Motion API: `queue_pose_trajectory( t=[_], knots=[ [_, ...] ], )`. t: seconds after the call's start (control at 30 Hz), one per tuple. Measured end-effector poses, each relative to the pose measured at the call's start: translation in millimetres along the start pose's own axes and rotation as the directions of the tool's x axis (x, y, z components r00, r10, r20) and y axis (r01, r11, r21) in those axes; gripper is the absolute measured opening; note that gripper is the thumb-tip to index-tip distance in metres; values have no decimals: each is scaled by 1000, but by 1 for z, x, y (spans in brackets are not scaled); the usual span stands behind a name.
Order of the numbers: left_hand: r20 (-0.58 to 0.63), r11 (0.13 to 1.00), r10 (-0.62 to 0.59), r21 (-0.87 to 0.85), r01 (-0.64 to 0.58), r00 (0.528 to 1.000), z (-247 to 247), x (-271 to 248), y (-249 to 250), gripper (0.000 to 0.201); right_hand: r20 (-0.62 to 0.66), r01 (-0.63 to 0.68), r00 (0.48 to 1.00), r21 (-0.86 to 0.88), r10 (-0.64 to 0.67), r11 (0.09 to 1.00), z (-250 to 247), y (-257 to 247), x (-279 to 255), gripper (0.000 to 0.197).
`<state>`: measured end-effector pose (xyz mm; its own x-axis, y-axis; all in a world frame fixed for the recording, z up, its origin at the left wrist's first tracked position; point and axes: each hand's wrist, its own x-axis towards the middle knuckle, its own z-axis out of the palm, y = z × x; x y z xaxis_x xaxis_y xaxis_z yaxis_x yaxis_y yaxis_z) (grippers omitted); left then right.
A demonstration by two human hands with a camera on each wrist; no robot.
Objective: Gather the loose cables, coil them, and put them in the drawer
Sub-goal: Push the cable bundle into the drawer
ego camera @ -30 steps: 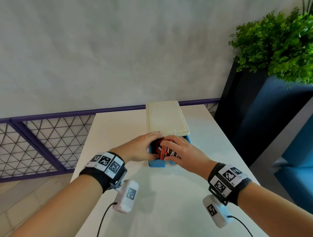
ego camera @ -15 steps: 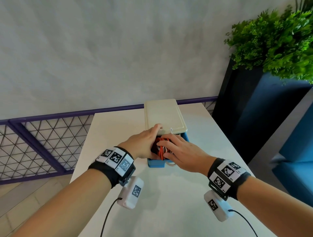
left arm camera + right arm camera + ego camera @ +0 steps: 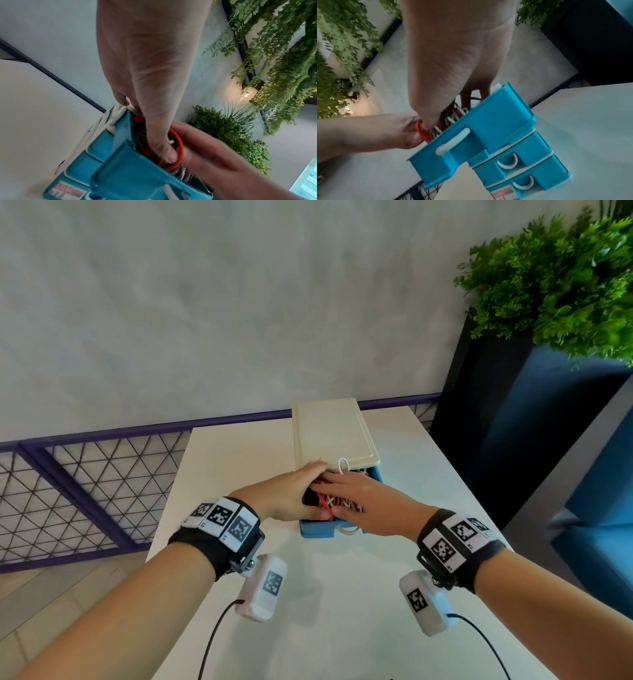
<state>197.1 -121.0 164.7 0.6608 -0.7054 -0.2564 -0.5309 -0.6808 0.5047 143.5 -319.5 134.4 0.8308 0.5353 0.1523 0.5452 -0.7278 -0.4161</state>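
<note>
A small blue drawer unit with a cream top (image 3: pixel 332 433) stands on the white table (image 3: pixel 239 460). Its top drawer (image 3: pixel 317 530) (image 3: pixel 488 121) is pulled out and holds a bundle of red, white and black cables (image 3: pixel 329 501) (image 3: pixel 452 119). My left hand (image 3: pixel 291 491) lies along the drawer's left side, fingers reaching the cream top's edge and thumb (image 3: pixel 163 142) pressing a red cable (image 3: pixel 178 148). My right hand (image 3: pixel 363 501) (image 3: pixel 450 67) lies flat over the cables, fingers straight. A white cable loop (image 3: pixel 343 464) sticks up at the drawer's back.
Two lower drawers (image 3: pixel 513 159) with white handles are closed. A dark planter with green plants (image 3: pixel 565 285) stands to the right of the table. A purple railing with mesh (image 3: pixel 85 474) runs behind and to the left. A grey wall is behind.
My left hand has slid back along the drawer until its fingers reach the cream top. My right hand has flattened and moved further over the cables.
</note>
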Motion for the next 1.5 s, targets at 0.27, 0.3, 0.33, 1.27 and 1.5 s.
queue_pose_trajectory(
  t=[0.27, 0.3, 0.33, 1.27, 1.5],
  knots=[
    [-7, 993, -27, 118, 28, 1000, 12, 2, -2, 94, -233, -179, 961, -101, 152, 979, -32, 7, 3, 43],
    [-9, 991, -22, 129, 23, 1000, 13, 2, -2, 94, -123, -172, 980, -129, 157, 977, -31, 6, 3, 47],
    [-12, 991, -22, 130, 24, 1000, 14, 2, -1, 94, -49, -163, 986, -160, 157, 974, -28, 5, 3, 47],
    [203, 947, -138, -259, 189, 969, -22, 1, -1, 81, 201, 101, 979, -287, -44, 953, 13, -12, 4, 57],
    [209, 962, -159, -186, 199, 965, -21, 2, -1, 86, 235, 32, 970, -391, 66, 920, 16, -24, -1, 70]
  ],
)
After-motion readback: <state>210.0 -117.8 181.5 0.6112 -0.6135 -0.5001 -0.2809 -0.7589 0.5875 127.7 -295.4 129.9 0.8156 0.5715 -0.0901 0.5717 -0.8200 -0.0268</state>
